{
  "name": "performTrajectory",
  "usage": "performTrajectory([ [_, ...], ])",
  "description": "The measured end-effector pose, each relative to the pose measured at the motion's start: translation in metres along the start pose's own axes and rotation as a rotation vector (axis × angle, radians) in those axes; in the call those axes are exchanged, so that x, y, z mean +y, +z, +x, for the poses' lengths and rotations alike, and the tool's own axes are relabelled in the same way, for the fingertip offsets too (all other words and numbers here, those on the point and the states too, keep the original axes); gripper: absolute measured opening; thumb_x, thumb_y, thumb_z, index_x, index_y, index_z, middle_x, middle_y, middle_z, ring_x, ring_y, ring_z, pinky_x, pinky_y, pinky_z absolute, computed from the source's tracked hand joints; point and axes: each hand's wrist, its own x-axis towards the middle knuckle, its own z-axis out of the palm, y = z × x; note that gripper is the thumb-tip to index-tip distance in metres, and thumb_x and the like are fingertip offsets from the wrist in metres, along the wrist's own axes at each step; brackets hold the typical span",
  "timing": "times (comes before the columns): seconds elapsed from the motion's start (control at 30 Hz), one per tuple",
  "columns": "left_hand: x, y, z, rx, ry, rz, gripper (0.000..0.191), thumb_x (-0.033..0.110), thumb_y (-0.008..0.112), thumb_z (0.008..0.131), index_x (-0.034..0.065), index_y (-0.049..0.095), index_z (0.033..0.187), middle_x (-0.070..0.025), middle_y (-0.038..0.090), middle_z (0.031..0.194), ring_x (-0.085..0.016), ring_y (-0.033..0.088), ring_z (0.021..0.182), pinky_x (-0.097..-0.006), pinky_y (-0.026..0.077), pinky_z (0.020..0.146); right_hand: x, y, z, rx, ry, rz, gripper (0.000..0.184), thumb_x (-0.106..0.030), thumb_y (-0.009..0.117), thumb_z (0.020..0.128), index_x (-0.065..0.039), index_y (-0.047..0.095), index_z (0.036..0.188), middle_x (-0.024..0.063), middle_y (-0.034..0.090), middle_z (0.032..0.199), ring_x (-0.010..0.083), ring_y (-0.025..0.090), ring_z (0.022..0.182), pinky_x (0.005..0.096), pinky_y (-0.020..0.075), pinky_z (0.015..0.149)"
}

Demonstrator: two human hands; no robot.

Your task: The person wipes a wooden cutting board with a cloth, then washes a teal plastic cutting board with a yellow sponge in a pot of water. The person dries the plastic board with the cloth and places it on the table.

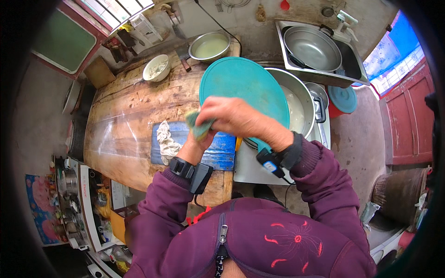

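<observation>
My right hand pinches a green and yellow scouring sponge. The sponge sits at my left hand, whose fingers are mostly hidden behind it and my right hand. Just beyond both hands is a round teal plastic board, tilted over part of a large metal pot that contains cloudy liquid. I cannot tell whether my left hand grips the board's edge. Below my left hand lies a blue panel, with a crumpled whitish cloth on its left part.
A wooden table bears a white bowl, a cleaver and a metal basin of yellowish liquid. At the back right, a sink contains a large pan. A lidded red bucket stands below it.
</observation>
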Motion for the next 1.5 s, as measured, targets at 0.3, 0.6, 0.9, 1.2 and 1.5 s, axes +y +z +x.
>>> performTrajectory([
  [0.3,0.009,0.003,0.009,-0.111,0.004,0.019,0.025,0.032,0.046,0.089,0.0078,0.048,0.097,-0.0064,0.055,0.081,-0.015,0.057,0.069,-0.0269,0.050,0.057,-0.005,-0.007,-0.005,0.028,-0.045,-0.189,0.024,-0.001,0.059,0.062,-0.014,0.061,0.083,0.0039,0.053,0.082,0.0236,0.054,0.082,0.0340,0.0457,0.067],
  [0.6,0.008,0.015,0.009,0.068,-0.032,0.096,0.028,0.035,0.045,0.089,0.0107,0.050,0.101,-0.0072,0.055,0.097,-0.019,0.057,0.086,-0.0332,0.050,0.071,-0.008,-0.002,-0.007,-0.207,0.094,-0.509,0.017,-0.007,0.059,0.066,-0.018,0.063,0.078,0.0031,0.052,0.079,0.0210,0.054,0.078,0.0327,0.0459,0.065],
  [0.9,0.017,0.021,0.013,-0.101,-0.268,0.064,0.032,0.040,0.041,0.089,0.0100,0.053,0.091,-0.0085,0.059,0.084,-0.019,0.057,0.079,-0.0328,0.048,0.068,-0.027,-0.004,-0.003,-0.115,-0.068,-0.167,0.020,-0.004,0.061,0.062,-0.015,0.060,0.078,0.0032,0.052,0.083,0.0234,0.053,0.082,0.0344,0.0448,0.068],
  [1.2,0.017,0.023,0.009,0.119,-0.161,0.114,0.043,0.035,0.042,0.090,0.0059,0.038,0.121,-0.0151,0.047,0.118,-0.031,0.050,0.104,-0.0508,0.043,0.085,0.045,-0.025,-0.023,0.167,0.336,-0.478,0.014,-0.010,0.060,0.069,-0.018,0.064,0.080,0.0061,0.053,0.080,0.0250,0.055,0.079,0.0349,0.0461,0.067],
  [1.5,0.010,0.003,0.013,0.150,-0.174,0.105,0.034,0.022,0.046,0.088,0.0039,0.042,0.117,-0.0152,0.051,0.113,-0.029,0.053,0.100,-0.0484,0.045,0.083,0.061,-0.001,-0.095,0.041,0.388,-0.009,0.034,0.002,0.057,0.068,-0.010,0.058,0.099,0.0085,0.054,0.091,0.0258,0.054,0.088,0.0317,0.0428,0.078],
])
